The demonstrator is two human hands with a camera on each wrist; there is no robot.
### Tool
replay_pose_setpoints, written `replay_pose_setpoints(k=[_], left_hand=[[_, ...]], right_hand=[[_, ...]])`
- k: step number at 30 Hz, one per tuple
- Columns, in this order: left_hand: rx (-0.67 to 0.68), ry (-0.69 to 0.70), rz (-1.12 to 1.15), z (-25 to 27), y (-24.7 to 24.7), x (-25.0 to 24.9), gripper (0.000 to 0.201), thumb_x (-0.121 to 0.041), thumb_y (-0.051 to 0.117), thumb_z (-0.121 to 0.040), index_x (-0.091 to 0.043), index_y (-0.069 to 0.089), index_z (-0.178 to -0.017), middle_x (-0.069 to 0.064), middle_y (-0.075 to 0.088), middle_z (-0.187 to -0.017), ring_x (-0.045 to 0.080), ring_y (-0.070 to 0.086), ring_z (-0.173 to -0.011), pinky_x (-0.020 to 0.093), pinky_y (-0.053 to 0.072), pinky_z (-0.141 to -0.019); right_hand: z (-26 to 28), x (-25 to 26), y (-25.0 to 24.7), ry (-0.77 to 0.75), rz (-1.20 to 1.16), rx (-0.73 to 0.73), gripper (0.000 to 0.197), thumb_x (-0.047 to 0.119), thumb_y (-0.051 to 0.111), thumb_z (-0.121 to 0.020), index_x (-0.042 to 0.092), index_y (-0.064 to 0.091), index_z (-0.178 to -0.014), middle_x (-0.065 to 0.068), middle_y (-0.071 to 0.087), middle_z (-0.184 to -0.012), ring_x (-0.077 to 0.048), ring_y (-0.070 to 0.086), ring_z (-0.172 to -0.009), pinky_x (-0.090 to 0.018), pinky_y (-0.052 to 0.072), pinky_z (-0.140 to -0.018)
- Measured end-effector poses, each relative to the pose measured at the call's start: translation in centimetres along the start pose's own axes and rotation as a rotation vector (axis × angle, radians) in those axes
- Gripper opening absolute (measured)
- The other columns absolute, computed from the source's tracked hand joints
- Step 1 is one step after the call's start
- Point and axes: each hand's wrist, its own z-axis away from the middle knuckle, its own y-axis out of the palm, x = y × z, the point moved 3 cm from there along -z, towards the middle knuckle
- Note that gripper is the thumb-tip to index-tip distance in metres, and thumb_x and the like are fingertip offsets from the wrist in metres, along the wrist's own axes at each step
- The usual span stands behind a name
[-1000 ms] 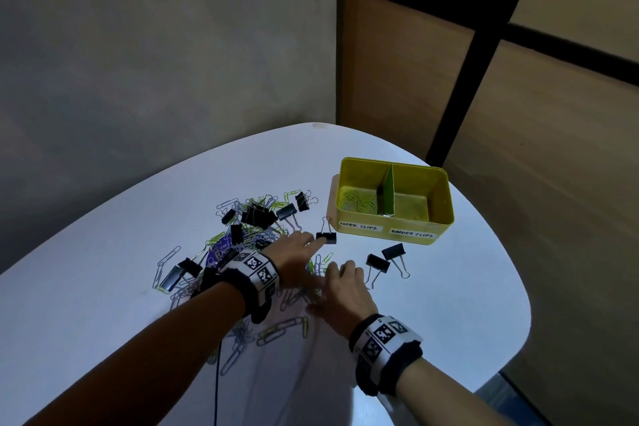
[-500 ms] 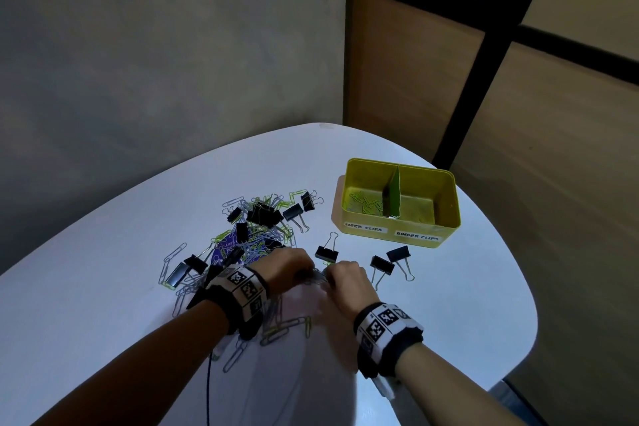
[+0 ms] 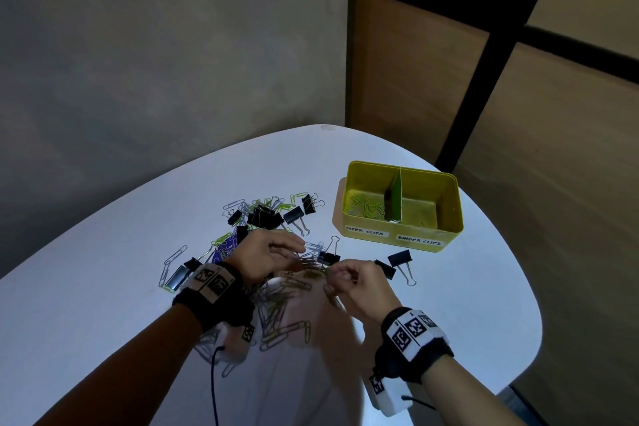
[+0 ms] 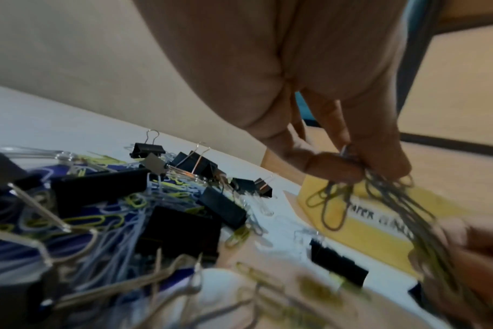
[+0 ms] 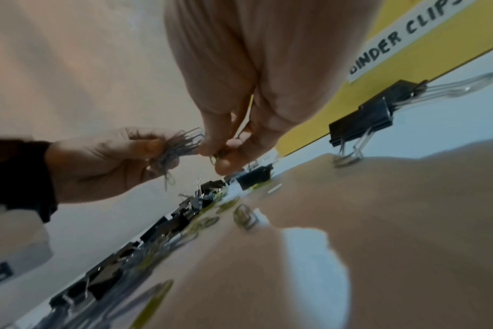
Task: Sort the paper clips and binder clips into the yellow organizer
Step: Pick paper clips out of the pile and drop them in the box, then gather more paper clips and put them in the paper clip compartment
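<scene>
My left hand (image 3: 294, 254) hovers just above the white table and pinches a bunch of grey paper clips (image 4: 380, 193) between thumb and fingers (image 4: 332, 167). Close to its right, my right hand (image 3: 333, 278) pinches a few paper clips (image 5: 218, 153) that touch the same bunch (image 5: 177, 144). The yellow organizer (image 3: 446, 218) stands to the right, beyond both hands. Its left compartment, labelled PAPER CLIPS, holds several paper clips (image 3: 366, 209); I see nothing in the one labelled BINDER CLIPS. A mixed pile of black binder clips (image 3: 264, 218) and paper clips lies beyond my left hand.
Loose binder clips (image 3: 401, 258) lie between my right hand and the organizer, one more (image 3: 178, 278) left of my left wrist. Paper clips (image 3: 287, 335) are scattered between my forearms. The table edge (image 3: 518, 287) curves round at the right; grey wall behind.
Both hands have lifted off the table and come together. The left hand, flat on the clips a second ago, now grips a bunch of paper clips; the right hand pinches clips too.
</scene>
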Motion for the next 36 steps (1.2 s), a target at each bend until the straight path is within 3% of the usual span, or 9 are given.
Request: replay_pose_setpoints(k=[6, 10, 14, 17, 20, 22, 28, 31, 36], left_hand=[[-0.134, -0.047, 0.318, -0.1, -2.1, -3.6, 0.02, 0.013, 0.072, -0.068, -0.003, 0.072, -0.079, -0.002, 0.075, -0.079, 0.011, 0.07, -0.069, 0.016, 0.056, -0.066], [-0.18, 0.01, 0.353, -1.8, -2.7, -7.7, 0.017, 0.008, 0.073, -0.07, -0.004, 0.071, -0.082, 0.001, 0.074, -0.071, 0.012, 0.067, -0.062, 0.019, 0.056, -0.061], [-0.249, 0.119, 0.276, -5.4, -1.9, -11.8, 0.015, 0.007, 0.075, -0.069, -0.003, 0.07, -0.08, 0.004, 0.07, -0.081, 0.013, 0.065, -0.068, 0.025, 0.058, -0.071], [-0.236, 0.108, 0.174, -8.8, -0.3, -13.2, 0.014, -0.002, 0.079, -0.068, -0.012, 0.071, -0.071, 0.013, 0.069, -0.08, 0.025, 0.066, -0.072, 0.04, 0.059, -0.078], [-0.206, 0.091, -0.142, -11.1, 1.9, -13.8, 0.007, -0.015, 0.079, -0.071, -0.013, 0.074, -0.075, 0.008, 0.071, -0.076, 0.017, 0.065, -0.068, 0.026, 0.056, -0.067], [-0.161, 0.054, -0.289, -12.0, 3.3, -13.5, 0.009, -0.017, 0.076, -0.075, -0.01, 0.075, -0.081, 0.005, 0.07, -0.078, 0.01, 0.058, -0.066, 0.014, 0.044, -0.057], [0.033, 0.062, -0.517, -12.6, 3.9, -11.7, 0.018, -0.019, 0.061, -0.088, -0.015, 0.072, -0.103, 0.008, 0.07, -0.109, 0.021, 0.062, -0.096, 0.028, 0.049, -0.089], [0.05, 0.097, -0.459, -11.9, 3.2, -11.7, 0.019, -0.016, 0.057, -0.09, -0.018, 0.071, -0.104, 0.009, 0.071, -0.105, 0.022, 0.066, -0.092, 0.033, 0.053, -0.089], [-0.01, 0.025, -0.033, -9.8, 1.3, -10.6, 0.018, -0.007, 0.052, -0.093, -0.011, 0.068, -0.098, 0.022, 0.072, -0.087, 0.02, 0.066, -0.065, 0.037, 0.058, -0.073]], right_hand=[[0.4, 2.1, -3.0, -0.038, -0.205, -0.048, 0.01, -0.006, 0.062, -0.086, 0.002, 0.065, -0.091, -0.002, 0.062, -0.068, 0.006, 0.059, -0.052, -0.008, 0.047, -0.06], [0.0, 4.0, -6.1, -0.118, -0.208, -0.138, 0.017, 0.004, 0.069, -0.083, 0.021, 0.066, -0.085, 0.001, 0.067, -0.075, -0.005, 0.063, -0.069, -0.022, 0.052, -0.076], [-1.2, 6.6, -9.6, -0.17, -0.249, -0.268, 0.016, 0.006, 0.068, -0.083, 0.021, 0.066, -0.086, -0.006, 0.065, -0.078, -0.02, 0.065, -0.074, -0.022, 0.056, -0.072], [-3.3, 7.6, -12.0, -0.17, -0.079, -0.408, 0.013, 0.012, 0.07, -0.084, 0.024, 0.065, -0.081, -0.003, 0.067, -0.077, -0.023, 0.067, -0.078, -0.03, 0.056, -0.078], [-5.5, 7.2, -12.7, -0.102, 0.232, -0.452, 0.004, 0.018, 0.068, -0.085, 0.02, 0.07, -0.088, -0.003, 0.071, -0.085, -0.024, 0.065, -0.092, -0.039, 0.054, -0.087], [-6.4, 6.8, -12.5, -0.034, 0.362, -0.427, 0.011, 0.019, 0.066, -0.086, 0.02, 0.07, -0.096, -0.007, 0.069, -0.099, -0.027, 0.061, -0.102, -0.042, 0.052, -0.09], [-5.7, 7.5, -11.4, 0.017, 0.645, -0.269, 0.037, 0.019, 0.06, -0.091, 0.017, 0.056, -0.128, -0.015, 0.052, -0.124, -0.032, 0.05, -0.118, -0.042, 0.044, -0.097], [-5.4, 7.7, -11.1, -0.039, 0.676, -0.229, 0.035, 0.018, 0.059, -0.092, 0.018, 0.058, -0.127, -0.015, 0.059, -0.118, -0.033, 0.053, -0.115, -0.042, 0.046, -0.094], [-5.1, 7.2, -10.3, -0.135, 0.639, -0.279, 0.027, 0.015, 0.062, -0.089, 0.017, 0.067, -0.116, -0.009, 0.067, -0.114, -0.025, 0.06, -0.105, -0.035, 0.05, -0.09]])
